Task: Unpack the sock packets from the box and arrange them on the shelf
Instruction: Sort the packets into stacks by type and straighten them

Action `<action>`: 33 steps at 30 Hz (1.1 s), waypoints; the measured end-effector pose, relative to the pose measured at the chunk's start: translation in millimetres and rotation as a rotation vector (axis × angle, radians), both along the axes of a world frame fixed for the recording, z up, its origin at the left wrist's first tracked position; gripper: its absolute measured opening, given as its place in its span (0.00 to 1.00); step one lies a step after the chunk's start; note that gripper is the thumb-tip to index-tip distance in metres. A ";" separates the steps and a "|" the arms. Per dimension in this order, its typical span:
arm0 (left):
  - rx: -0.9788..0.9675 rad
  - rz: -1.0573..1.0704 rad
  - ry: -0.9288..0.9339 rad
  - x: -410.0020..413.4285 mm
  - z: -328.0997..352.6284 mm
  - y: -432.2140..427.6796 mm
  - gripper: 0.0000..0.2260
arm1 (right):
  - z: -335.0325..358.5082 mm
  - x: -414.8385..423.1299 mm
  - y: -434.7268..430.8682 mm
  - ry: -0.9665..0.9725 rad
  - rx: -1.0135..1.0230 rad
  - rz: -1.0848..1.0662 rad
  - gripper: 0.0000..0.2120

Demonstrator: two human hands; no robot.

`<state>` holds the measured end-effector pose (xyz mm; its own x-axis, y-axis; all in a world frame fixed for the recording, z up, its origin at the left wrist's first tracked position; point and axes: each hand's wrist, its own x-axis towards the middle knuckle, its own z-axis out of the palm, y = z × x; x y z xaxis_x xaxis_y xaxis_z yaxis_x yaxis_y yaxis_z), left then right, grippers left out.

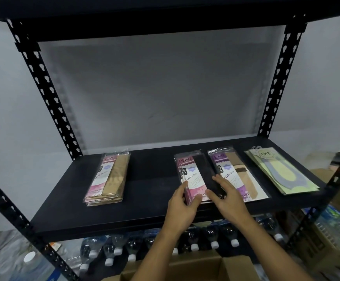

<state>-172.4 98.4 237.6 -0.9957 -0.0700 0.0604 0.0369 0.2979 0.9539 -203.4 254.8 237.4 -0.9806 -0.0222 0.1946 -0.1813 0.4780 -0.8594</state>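
1. Left hand (182,201) pinches the near left edge of the pink sock packets (193,175), which lie midway along the shelf (144,199); hold that edge steady
2. Right hand (225,193) rests flat, fingers straight, on their dark side; square the stack parallel to the purple packet (236,175)

You were working in a stockroom: black slotted steel shelving (41,78) stood against a bare grey wall (3,98), rows of water bottles (132,248) were packed on the level below, an open cardboard box (185,265) sat at your feet, and retail sock packets (108,177) lay in stacks.

Dim, soft — edges warped, blurred
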 end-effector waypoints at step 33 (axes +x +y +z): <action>0.013 0.157 -0.018 5.3 0.7 -76.7 0.22 | -4.0 1.6 -89.7 0.003 0.003 0.079 0.29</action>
